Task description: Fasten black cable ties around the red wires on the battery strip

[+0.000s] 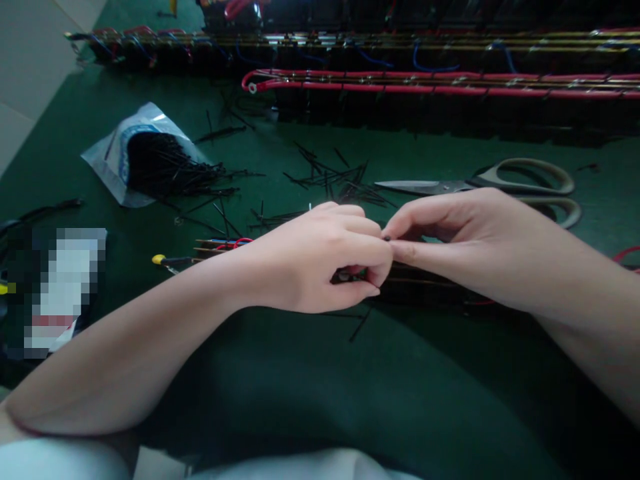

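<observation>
My right hand (465, 233) pinches a small black bit, apparently the end of a cable tie (387, 238), between thumb and forefinger. Against those fingertips rests my left hand (340, 250), its fingers curled in and its thumb below; what they grip is hidden. Both hands are over a long wired assembly (215, 247) with brass-coloured rods, red and blue wires and a yellow-tipped end, which they mostly cover. Just beyond the hands, loose black cable ties (335, 177) lie scattered. Grey-handled scissors (450, 187) lie behind my right hand, blades pointing left.
An opened clear bag (155, 157) spills black cable ties at the left. Similar long assemblies with red wires (400, 83) run across the back of the green table (300, 380). A blurred-out white item (65, 287) lies at far left.
</observation>
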`<state>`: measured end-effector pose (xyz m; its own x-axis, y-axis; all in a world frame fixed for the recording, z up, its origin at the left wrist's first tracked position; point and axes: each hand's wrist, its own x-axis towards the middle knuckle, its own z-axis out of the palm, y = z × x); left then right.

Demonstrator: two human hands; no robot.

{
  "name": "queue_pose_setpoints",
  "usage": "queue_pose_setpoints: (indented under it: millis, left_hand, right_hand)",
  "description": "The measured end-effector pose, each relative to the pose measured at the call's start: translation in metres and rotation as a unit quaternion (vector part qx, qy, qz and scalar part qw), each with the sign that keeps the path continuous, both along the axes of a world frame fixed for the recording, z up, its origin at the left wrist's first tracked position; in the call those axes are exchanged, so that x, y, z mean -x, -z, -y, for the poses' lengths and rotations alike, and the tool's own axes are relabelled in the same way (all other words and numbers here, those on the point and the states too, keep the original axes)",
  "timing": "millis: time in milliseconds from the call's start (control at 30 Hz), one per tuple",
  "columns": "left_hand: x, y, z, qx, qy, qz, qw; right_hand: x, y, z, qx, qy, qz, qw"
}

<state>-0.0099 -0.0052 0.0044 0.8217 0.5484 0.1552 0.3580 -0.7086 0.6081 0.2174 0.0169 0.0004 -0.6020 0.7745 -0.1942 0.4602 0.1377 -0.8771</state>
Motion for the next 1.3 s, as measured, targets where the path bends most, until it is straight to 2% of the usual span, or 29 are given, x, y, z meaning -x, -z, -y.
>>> queue_pose_setpoints:
  millis: [67,267,433,600,700,967,1300]
  left_hand:
    - [-0.0001,-0.0017,-0.0018,0.029,-0.034,0.004,0.999]
    - [-0.0008,-0.0050,-0.0054,0.130,-0.101,-0.008,0.986]
    - [-0.0008,-0.0059,-0.0066,0.196,-0.132,-0.022,0.971]
    - [0.0007,-0.0057,-0.0080,0.237,-0.142,-0.017,0.961]
    - [0.0019,-0.0061,-0.0081,0.249,-0.139,-0.009,0.958]
    - [0.0028,-0.0074,-0.0089,0.253,-0.133,-0.024,0.958]
    - [0.0006,-0.0067,-0.0077,0.213,-0.130,-0.028,0.968]
  right_hand:
    - [-0.0013,0.0033,-0.0007,0.007,0.000,0.007,1.000]
    - [-0.0037,0.0068,0.0002,-0.035,0.002,0.020,0.999]
    - [-0.0034,0.0008,0.0020,-0.071,-0.007,0.036,0.997]
    - [-0.0023,0.0025,0.0045,-0.126,-0.034,0.000,0.991]
    - [-0.0030,0.0046,0.0048,-0.133,-0.051,-0.013,0.990]
    - [-0.0027,0.0041,0.0055,-0.122,-0.033,-0.009,0.992]
    - [-0.0015,-0.0009,0.0067,-0.116,-0.048,-0.003,0.992]
